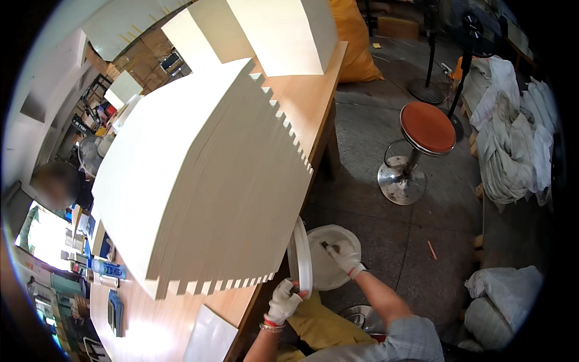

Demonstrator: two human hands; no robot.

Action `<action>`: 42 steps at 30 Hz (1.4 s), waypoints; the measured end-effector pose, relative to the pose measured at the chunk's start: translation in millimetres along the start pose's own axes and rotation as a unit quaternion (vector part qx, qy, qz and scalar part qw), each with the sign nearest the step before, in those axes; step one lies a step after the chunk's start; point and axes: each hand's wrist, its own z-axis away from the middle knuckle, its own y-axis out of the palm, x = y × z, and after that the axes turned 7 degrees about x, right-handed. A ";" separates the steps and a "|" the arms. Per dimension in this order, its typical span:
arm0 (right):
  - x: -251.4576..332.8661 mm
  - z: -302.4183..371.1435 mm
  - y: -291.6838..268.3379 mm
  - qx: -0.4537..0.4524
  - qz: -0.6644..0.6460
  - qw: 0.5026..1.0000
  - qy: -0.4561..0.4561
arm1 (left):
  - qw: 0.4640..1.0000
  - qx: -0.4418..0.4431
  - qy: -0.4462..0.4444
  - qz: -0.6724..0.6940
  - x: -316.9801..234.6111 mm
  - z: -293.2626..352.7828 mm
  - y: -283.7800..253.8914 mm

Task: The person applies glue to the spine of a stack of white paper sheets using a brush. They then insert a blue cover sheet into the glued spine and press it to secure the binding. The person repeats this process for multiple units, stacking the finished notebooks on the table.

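Gripping the lower edge of a white round lid (305,256), the gloved left hand (283,302) sits at lower centre of the frame, fingers curled round the rim while the lid stands on edge. Just to its right, the gloved right hand (347,260) is closed on a small dark object (329,247) over the mouth of a white bucket (351,239); I can't make out what that object is. Close by, filling the middle of the frame, a tall stack of white sheets (232,187) with stepped edges rests on the wooden table (145,323). Farther out, a red-topped stool (428,127) stands right of centre, an orange sack (356,45) slumps at upper centre, and pale bundles (509,145) lie along the right.
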 end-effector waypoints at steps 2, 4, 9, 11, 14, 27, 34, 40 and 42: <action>-9.9 -10.5 30.5 0.069 0.018 0.997 0.010 | 1.000 -0.014 0.014 0.021 2.3 17.6 2.9; -12.9 -10.9 54.3 0.121 0.051 0.989 0.061 | 0.999 -0.014 0.029 0.003 -16.8 32.9 1.3; -27.8 -8.8 42.5 0.109 -0.068 0.981 0.146 | 0.998 -0.041 0.033 -0.026 -9.2 55.9 2.2; -30.5 -9.1 22.9 0.065 -0.149 0.970 0.181 | 0.998 -0.052 0.031 0.000 -6.3 61.4 2.1; -44.9 -7.8 -13.5 -0.014 -0.287 0.924 0.253 | 0.996 -0.060 0.038 0.051 -2.9 68.8 3.5; -69.6 -13.3 -36.1 -0.079 -0.445 0.777 0.439 | 0.996 -0.074 0.011 0.046 11.3 73.6 6.8; -93.5 -7.6 -23.9 0.052 -0.272 0.855 0.438 | 0.997 -0.058 0.013 0.041 4.8 67.4 4.1; -73.3 26.5 -52.9 -0.006 -0.429 0.777 0.460 | 0.999 -0.046 0.005 0.017 11.0 49.7 7.1; -94.6 38.8 -62.4 -0.021 -0.500 0.738 0.453 | 0.999 -0.035 -0.004 0.007 8.0 36.7 11.3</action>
